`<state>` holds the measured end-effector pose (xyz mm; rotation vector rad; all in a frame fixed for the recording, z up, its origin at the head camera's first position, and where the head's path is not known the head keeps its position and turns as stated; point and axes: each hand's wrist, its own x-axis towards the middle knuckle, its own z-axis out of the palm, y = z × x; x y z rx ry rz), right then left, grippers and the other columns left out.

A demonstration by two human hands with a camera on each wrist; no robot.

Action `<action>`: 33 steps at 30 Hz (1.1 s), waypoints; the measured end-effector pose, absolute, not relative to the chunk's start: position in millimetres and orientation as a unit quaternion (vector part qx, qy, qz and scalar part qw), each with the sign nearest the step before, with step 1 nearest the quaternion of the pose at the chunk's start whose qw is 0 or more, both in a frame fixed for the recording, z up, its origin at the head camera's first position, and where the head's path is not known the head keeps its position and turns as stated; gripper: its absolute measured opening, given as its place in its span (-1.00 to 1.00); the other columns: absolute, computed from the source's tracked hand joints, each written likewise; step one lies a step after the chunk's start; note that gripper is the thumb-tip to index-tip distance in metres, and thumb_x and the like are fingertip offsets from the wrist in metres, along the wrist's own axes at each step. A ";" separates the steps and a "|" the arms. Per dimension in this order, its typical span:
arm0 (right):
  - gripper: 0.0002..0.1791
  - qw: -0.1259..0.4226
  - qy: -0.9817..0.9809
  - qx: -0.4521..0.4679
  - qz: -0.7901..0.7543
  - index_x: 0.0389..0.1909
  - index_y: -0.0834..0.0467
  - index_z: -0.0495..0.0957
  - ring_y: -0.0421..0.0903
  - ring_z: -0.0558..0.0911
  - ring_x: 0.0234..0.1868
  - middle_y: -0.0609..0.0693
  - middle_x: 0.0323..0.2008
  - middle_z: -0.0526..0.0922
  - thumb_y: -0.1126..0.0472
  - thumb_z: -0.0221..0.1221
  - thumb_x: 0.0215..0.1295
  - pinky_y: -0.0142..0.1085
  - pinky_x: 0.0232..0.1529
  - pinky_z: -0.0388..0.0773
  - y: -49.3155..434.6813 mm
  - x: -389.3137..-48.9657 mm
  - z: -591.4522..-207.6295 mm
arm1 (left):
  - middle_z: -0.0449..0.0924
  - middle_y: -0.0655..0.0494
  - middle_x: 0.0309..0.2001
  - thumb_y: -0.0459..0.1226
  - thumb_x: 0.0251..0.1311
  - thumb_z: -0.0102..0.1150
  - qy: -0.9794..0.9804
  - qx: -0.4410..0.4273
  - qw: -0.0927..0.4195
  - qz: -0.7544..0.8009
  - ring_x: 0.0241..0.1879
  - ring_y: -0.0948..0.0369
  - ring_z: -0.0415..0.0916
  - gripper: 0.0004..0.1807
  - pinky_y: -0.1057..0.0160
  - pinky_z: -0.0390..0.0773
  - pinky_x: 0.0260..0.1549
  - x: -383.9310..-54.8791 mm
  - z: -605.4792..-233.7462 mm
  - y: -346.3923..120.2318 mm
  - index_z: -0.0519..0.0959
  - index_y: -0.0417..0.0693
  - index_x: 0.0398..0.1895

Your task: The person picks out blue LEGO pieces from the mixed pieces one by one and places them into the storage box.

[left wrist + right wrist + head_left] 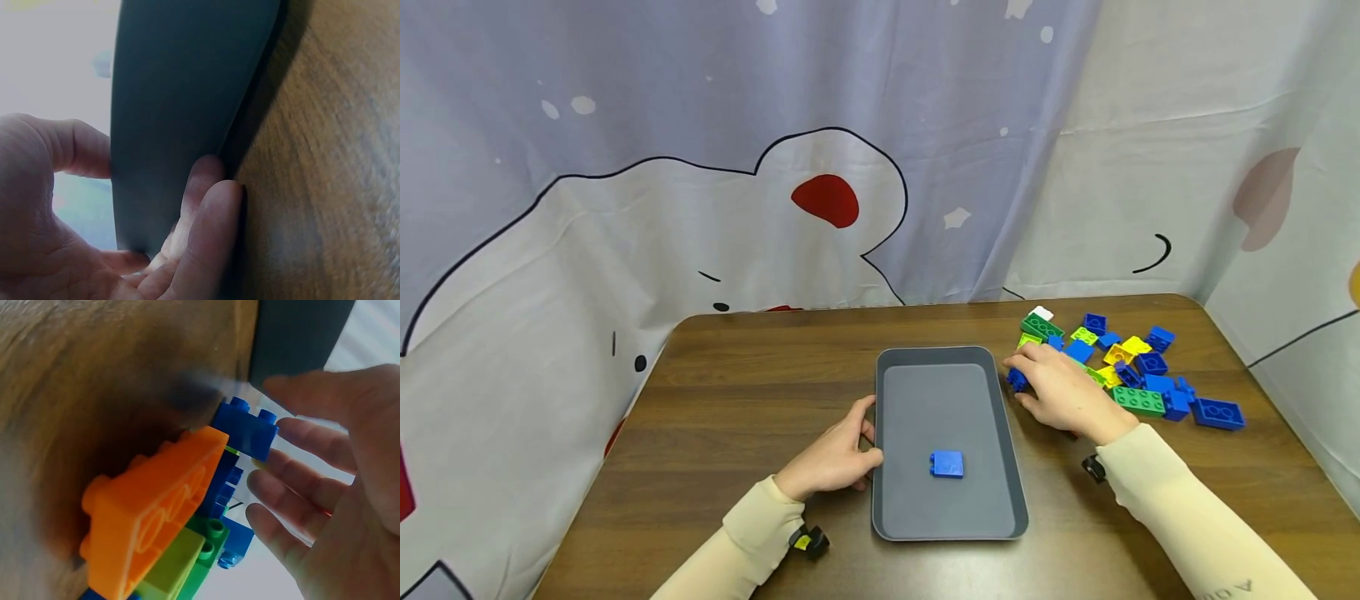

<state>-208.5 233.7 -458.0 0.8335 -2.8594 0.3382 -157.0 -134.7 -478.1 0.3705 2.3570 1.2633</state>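
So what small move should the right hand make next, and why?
I'd probably have the right hand close on the blue brick at its fingertips: the thumb looks apart from it, while the left hand holds the gray tray, where only one blue block lies.

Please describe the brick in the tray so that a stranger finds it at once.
On the brown table stands a grey tray. In its near half lies a blue brick, studs pointing left. Unlike the brick pile to the right, it lies alone inside.
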 end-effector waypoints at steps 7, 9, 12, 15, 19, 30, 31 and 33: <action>-0.55 0.071 -0.951 0.283 0.106 0.10 0.25 0.66 0.10 0.67 -0.02 0.11 -0.05 0.67 0.40 0.40 0.14 0.05 0.08 0.66 234.4 -212.2 -464.8 | 0.49 -0.08 -0.01 -0.31 0.14 0.13 0.850 0.133 0.221 0.460 -0.63 0.15 0.61 -0.02 0.17 0.70 -0.57 -157.4 -477.2 -134.5 -0.07 -0.10 0.65; -0.56 0.067 -0.951 0.281 0.108 0.09 0.24 0.67 0.09 0.67 -0.02 0.11 -0.06 0.67 0.42 0.39 0.14 0.04 0.08 0.66 233.8 -212.2 -464.9 | 0.49 -0.08 -0.01 -0.31 0.15 0.13 0.850 0.134 0.220 0.459 -0.63 0.15 0.61 -0.02 0.17 0.70 -0.57 -157.8 -477.6 -134.9 -0.07 -0.10 0.65; -0.58 0.063 -0.953 0.275 0.110 0.08 0.22 0.67 0.08 0.67 -0.02 0.10 -0.06 0.66 0.43 0.37 0.16 0.04 0.08 0.66 232.7 -211.1 -463.4 | 0.48 -0.07 0.00 -0.30 0.15 0.13 0.852 0.134 0.219 0.456 -0.63 0.16 0.61 -0.02 0.18 0.69 -0.57 -158.1 -478.0 -135.6 -0.07 -0.11 0.65; -0.59 0.063 -0.954 0.269 0.114 0.08 0.21 0.68 0.07 0.67 -0.03 0.09 -0.06 0.66 0.42 0.37 0.17 0.04 0.07 0.67 232.5 -209.0 -460.2 | 0.47 -0.07 0.00 -0.30 0.16 0.13 0.854 0.134 0.218 0.452 -0.62 0.17 0.61 -0.03 0.18 0.69 -0.57 -158.5 -478.5 -136.2 -0.07 -0.10 0.65; -0.61 0.077 -0.953 0.268 0.123 0.07 0.21 0.68 0.04 0.65 -0.07 0.08 -0.08 0.64 0.40 0.37 0.19 0.02 0.05 0.67 232.3 -204.6 -453.1 | 0.48 -0.07 0.00 -0.29 0.16 0.13 0.855 0.134 0.219 0.451 -0.62 0.16 0.61 -0.03 0.18 0.69 -0.57 -158.8 -478.5 -136.3 -0.07 -0.10 0.65; -0.60 0.141 -0.932 0.287 0.172 0.03 0.19 0.68 -0.03 0.66 -0.15 0.02 -0.11 0.67 0.40 0.43 0.13 -0.08 -0.10 0.68 221.8 -180.1 -427.7 | 0.48 -0.06 0.00 -0.29 0.16 0.13 0.852 0.135 0.221 0.455 -0.62 0.16 0.61 -0.02 0.18 0.69 -0.56 -158.6 -478.1 -135.7 -0.07 -0.10 0.65; -0.60 0.139 -0.931 0.288 0.177 0.03 0.18 0.68 -0.04 0.66 -0.15 0.01 -0.11 0.67 0.39 0.44 0.13 -0.09 -0.11 0.69 219.6 -176.2 -426.1 | 0.48 -0.06 0.00 -0.29 0.16 0.13 0.852 0.135 0.221 0.455 -0.62 0.16 0.61 -0.02 0.18 0.69 -0.56 -158.4 -478.1 -135.6 -0.07 -0.10 0.65; -0.58 0.135 -0.928 0.294 0.186 0.03 0.16 0.68 -0.06 0.66 -0.13 0.00 -0.10 0.67 0.36 0.47 0.11 -0.11 -0.12 0.69 214.6 -167.7 -423.8 | 0.48 -0.07 0.00 -0.30 0.16 0.13 0.851 0.136 0.221 0.456 -0.62 0.17 0.61 -0.02 0.18 0.69 -0.56 -157.9 -478.5 -135.6 -0.07 -0.11 0.65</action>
